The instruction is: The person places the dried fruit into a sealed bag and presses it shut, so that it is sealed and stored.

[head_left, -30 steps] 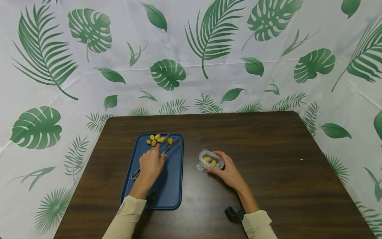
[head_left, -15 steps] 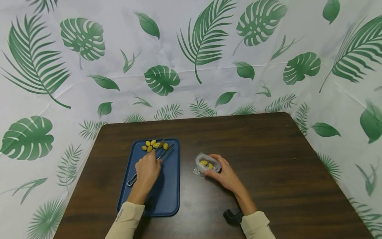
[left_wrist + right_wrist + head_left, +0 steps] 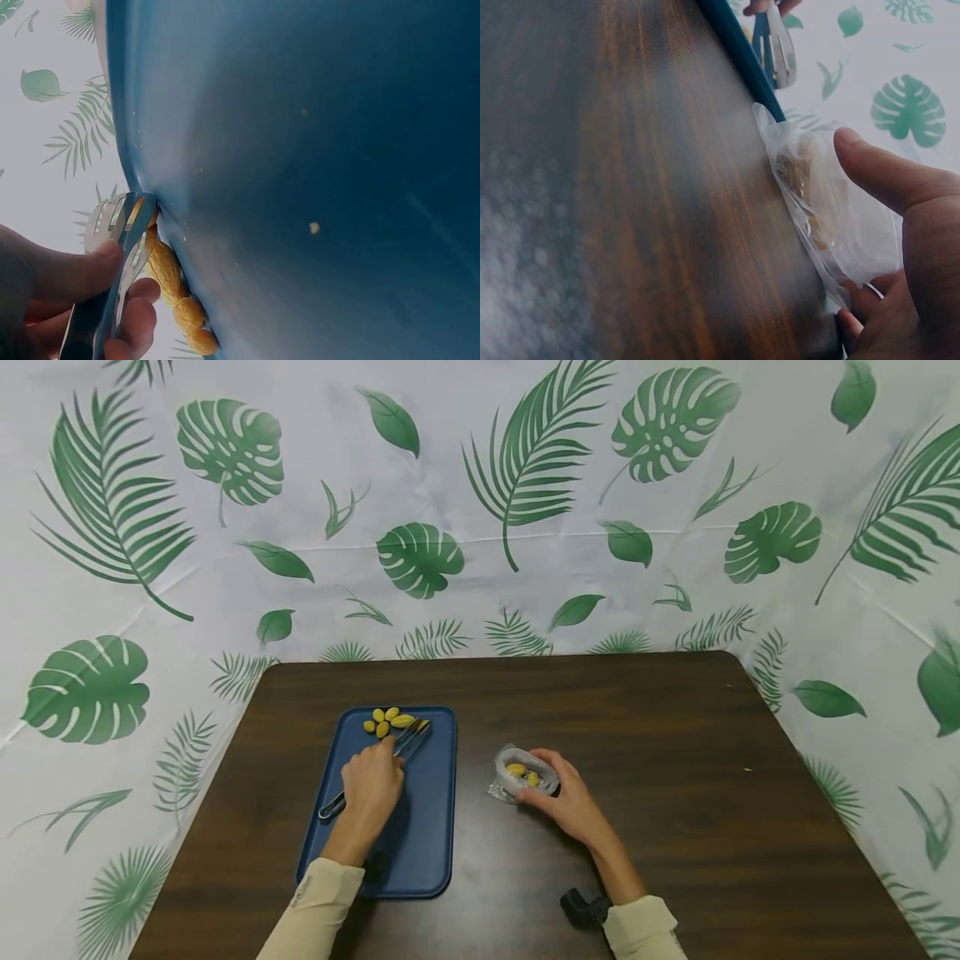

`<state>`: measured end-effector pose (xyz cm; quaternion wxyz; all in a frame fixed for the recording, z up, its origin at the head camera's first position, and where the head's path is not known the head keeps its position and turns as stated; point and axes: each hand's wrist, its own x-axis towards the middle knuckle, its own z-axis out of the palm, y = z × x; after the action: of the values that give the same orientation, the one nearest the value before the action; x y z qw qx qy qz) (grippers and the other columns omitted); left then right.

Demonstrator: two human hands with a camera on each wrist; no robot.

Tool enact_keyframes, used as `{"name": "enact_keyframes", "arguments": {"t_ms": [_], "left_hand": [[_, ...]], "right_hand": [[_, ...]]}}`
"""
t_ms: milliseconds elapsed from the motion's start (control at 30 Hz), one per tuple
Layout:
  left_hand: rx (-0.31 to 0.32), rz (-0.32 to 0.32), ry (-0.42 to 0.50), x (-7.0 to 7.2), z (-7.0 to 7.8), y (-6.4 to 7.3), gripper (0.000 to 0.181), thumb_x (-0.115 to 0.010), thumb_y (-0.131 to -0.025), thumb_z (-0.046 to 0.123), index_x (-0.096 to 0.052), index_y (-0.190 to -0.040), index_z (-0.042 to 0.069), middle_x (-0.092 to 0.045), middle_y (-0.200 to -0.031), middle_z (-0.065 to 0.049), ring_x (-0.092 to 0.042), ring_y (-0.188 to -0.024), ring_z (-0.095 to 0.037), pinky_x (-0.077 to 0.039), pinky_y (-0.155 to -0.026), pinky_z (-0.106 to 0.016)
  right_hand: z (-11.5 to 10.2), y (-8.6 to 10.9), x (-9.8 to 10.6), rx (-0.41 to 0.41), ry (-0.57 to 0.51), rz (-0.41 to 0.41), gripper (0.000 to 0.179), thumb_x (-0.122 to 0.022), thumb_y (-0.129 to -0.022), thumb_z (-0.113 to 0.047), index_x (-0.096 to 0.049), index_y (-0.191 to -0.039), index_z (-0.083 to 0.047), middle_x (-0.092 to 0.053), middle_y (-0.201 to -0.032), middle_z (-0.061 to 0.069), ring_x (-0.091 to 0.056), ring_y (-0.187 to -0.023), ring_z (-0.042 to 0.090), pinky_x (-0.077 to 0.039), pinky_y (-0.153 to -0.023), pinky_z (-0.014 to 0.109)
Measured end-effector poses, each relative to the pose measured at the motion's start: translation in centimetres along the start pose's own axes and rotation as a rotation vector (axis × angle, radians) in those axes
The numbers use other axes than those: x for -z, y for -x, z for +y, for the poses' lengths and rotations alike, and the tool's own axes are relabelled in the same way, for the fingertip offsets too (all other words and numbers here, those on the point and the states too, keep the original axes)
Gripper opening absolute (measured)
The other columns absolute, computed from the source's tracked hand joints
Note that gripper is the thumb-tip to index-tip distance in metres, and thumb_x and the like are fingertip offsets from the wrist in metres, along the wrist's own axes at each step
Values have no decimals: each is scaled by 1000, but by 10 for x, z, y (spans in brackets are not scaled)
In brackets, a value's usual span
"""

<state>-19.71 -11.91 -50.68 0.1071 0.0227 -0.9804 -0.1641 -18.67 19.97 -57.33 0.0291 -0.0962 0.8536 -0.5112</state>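
Observation:
My left hand (image 3: pixel 372 785) grips metal tongs (image 3: pixel 410 740) over the far end of a blue tray (image 3: pixel 420 843). The tong tips stand around one yellow, peanut-like piece (image 3: pixel 154 218) near the tray's far right corner. Several more yellow pieces (image 3: pixel 382 728) lie beside it along the far rim; in the left wrist view their skins look bumpy. My right hand (image 3: pixel 566 797) holds a small clear plastic bag (image 3: pixel 866 240) between thumb and fingers. Its mouth faces up on the table, and a few yellow pieces (image 3: pixel 517 769) show inside.
The dark wooden table (image 3: pixel 675 793) carries the tray on the left and the bag just right of it. A leaf-print cloth (image 3: pixel 525 593) hangs behind the table. Small crumbs (image 3: pixel 314 227) dot the tray. A black wrist mount (image 3: pixel 585 910) sits at my right wrist.
The tong arms, spread wider before, have drawn together around the yellow piece at the far right of the row. My right hand and the bag keep their place on the table.

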Motion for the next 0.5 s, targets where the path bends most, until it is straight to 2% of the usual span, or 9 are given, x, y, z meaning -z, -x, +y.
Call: {"name": "enact_keyframes", "arguments": {"t_ms": [167,300,500], "left_hand": [[-11,5,2,0,0,-1,22,-67,-97,13,-73,-117,5,-77,-92,-21,-70,-74,-43,-53,-61,-58],[-16,18,19,2,-1,1,26,-67,-97,14,-73,-121,6,-78,-95,-21,-71,-75,-42,-53,-61,-57],[-41,64,50,5,-2,2,28,-69,-97,16,-73,-123,6,-78,-97,-20,-72,-74,-42,-53,-59,-55]], "right_hand": [[0,1,0,-12,11,2,69,-84,-85,-42,-53,-144,-24,-59,-139,5,-55,-120,25,-42,-100,47],[0,2,0,-18,17,9,70,-85,-84,-43,-54,-144,-24,-59,-140,5,-53,-123,27,-40,-102,50],[-1,0,0,-4,15,14,69,-85,-84,-41,-54,-143,-24,-60,-139,5,-53,-124,27,-40,-103,50]]}}
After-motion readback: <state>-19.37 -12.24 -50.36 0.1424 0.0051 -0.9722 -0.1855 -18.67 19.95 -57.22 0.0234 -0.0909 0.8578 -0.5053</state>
